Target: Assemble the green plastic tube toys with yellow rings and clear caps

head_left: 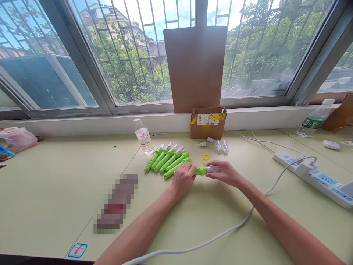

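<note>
My left hand [183, 178] is wrapped round the body of a green tube with a clear ribbed end [202, 170], which lies level just above the table. At its clear end, the fingers of my right hand [224, 173] grip the transparent part. Left of my hands, several similar green tubes [167, 158] lie side by side on the table, some with clear tips pointing away from me. Just beyond my right hand is a small yellow looped piece [205, 159]. Behind that lie clear plastic caps [221, 146] and a small white piece [201, 144].
A small cardboard box [208, 127] stands at the back, near a water bottle [143, 137]. A white cable [237, 226] crosses in front, beneath my right arm. The power strip [314, 178] is on the right. A blurred dark object [117, 204] lies left.
</note>
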Action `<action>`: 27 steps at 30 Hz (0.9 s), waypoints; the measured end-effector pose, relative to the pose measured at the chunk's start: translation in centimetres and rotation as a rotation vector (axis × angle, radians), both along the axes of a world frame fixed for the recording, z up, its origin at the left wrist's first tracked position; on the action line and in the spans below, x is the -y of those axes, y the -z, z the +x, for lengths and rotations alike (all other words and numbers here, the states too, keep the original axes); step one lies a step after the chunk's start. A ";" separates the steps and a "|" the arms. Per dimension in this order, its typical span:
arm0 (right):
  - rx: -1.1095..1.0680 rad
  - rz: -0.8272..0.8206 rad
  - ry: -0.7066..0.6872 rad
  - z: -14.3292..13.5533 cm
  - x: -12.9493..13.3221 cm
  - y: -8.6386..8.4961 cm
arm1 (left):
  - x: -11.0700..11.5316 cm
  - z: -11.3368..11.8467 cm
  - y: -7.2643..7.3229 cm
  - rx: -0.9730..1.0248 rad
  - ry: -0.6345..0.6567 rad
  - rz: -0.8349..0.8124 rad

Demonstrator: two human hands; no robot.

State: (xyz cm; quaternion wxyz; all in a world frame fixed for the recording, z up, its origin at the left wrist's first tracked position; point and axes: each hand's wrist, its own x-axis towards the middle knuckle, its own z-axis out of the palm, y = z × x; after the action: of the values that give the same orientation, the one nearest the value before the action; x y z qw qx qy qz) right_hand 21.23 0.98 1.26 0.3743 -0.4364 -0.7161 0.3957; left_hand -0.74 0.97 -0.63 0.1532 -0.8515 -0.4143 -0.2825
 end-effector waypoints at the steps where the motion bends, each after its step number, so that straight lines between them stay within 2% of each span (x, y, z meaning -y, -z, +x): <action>1: -0.003 0.007 -0.003 0.0 0.0 -0.1 | 0.0 0.0 0.0 -0.001 0.001 0.000; 13: 0.113 0.014 -0.085 -0.5 1.1 -0.3 | 0.4 0.0 -0.4 -0.066 0.064 0.131; 18: 0.249 0.177 -0.104 -1.3 1.7 -0.8 | 0.5 -0.1 -0.5 -0.112 0.094 0.151; 27: 0.465 0.531 0.027 -1.3 1.4 -0.8 | 0.3 -0.5 -1.6 -0.072 0.083 0.076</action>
State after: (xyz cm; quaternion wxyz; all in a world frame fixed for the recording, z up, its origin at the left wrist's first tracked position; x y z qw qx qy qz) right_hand 19.97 -0.44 2.07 0.3070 -0.4117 -0.8543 0.0807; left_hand -1.20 0.71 0.97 0.1882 -0.8712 -0.3617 -0.2735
